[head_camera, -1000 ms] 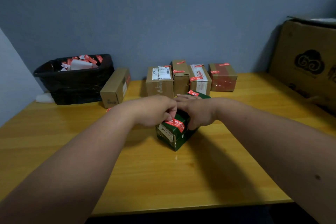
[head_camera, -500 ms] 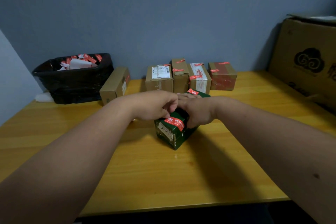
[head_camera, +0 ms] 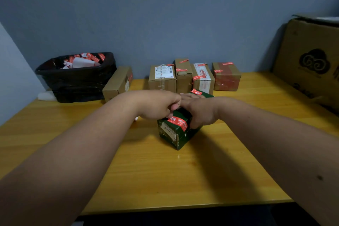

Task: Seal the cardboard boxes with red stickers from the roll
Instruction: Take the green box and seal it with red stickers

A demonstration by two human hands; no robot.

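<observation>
Green box gripped by both hands.

Both forearms reach forward and meet at the middle. The left hand is curled into a loose fist, knuckles up, its fingertips tucked under and pinching at the box top. The right hand lies just beside that grip, touching it, fingers stretched flat over the top and thumb down the near side.

Green box mid-table, red sticker over its top edge
</observation>
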